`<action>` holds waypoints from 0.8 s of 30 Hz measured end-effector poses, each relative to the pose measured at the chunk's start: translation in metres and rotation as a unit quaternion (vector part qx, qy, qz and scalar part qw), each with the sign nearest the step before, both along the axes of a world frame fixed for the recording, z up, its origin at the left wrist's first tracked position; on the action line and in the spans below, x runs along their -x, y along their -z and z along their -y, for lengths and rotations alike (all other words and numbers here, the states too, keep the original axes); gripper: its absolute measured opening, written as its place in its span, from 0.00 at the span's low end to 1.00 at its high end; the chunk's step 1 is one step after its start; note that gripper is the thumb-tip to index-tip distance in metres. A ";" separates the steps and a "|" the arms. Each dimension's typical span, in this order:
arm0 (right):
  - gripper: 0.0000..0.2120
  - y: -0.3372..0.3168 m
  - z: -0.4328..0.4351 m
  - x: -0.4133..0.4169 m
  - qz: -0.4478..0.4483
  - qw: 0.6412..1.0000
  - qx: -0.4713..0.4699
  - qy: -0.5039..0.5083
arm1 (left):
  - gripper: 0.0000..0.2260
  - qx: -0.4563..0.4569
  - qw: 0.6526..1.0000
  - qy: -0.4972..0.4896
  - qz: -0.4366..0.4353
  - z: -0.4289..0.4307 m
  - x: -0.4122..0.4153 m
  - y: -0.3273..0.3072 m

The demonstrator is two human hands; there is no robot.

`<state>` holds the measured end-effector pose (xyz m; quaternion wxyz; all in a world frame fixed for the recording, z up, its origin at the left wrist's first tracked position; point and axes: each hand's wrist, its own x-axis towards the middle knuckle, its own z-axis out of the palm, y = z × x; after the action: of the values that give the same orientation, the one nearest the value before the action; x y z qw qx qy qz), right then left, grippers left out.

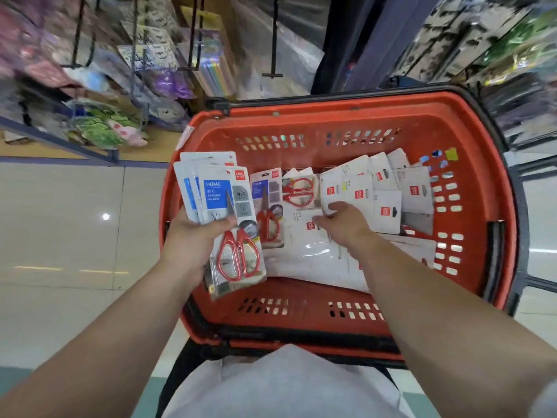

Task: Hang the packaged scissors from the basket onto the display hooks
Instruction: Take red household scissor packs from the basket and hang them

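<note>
Your left hand (193, 236) clamps fanned stack of scissors packs (223, 206) over basket (494, 182) left edge; thumb eases, stack spills. Your right hand (346, 226) on loose packs (385, 191) mid-basket, grip unclear; slick packs may slide or lift doubled. Display hooks (272, 55) beyond far rim.

I look down on a glossy beige tiled floor (60, 236), one round ceiling-light reflection (105, 217) glinting on it; a blue-edged shelf unit (54, 140) of blurred colourful packets (99, 131) stands left, dark metal racking (520, 182) right.
</note>
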<state>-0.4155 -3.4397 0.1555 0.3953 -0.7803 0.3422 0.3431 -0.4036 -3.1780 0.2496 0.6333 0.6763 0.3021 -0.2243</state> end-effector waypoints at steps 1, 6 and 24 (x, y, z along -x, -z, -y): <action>0.30 0.006 -0.007 -0.001 0.001 1.000 0.003 0.003 | 0.20 -0.005 1.000 0.007 0.004 -0.001 0.000 0.000; 0.26 0.032 -0.028 -0.013 0.092 0.990 0.099 0.025 | 0.22 -0.019 1.000 0.018 0.013 -0.002 0.004 -0.002; 0.25 -0.030 0.010 -0.012 0.121 0.958 -0.113 0.232 | 0.16 0.000 0.994 -0.084 -0.068 0.017 0.008 -0.002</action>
<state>-0.4036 -3.4494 0.1852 0.5883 -0.6651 0.4225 0.1816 -0.4117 -3.1949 0.2520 0.6278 0.6320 0.4000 -0.2155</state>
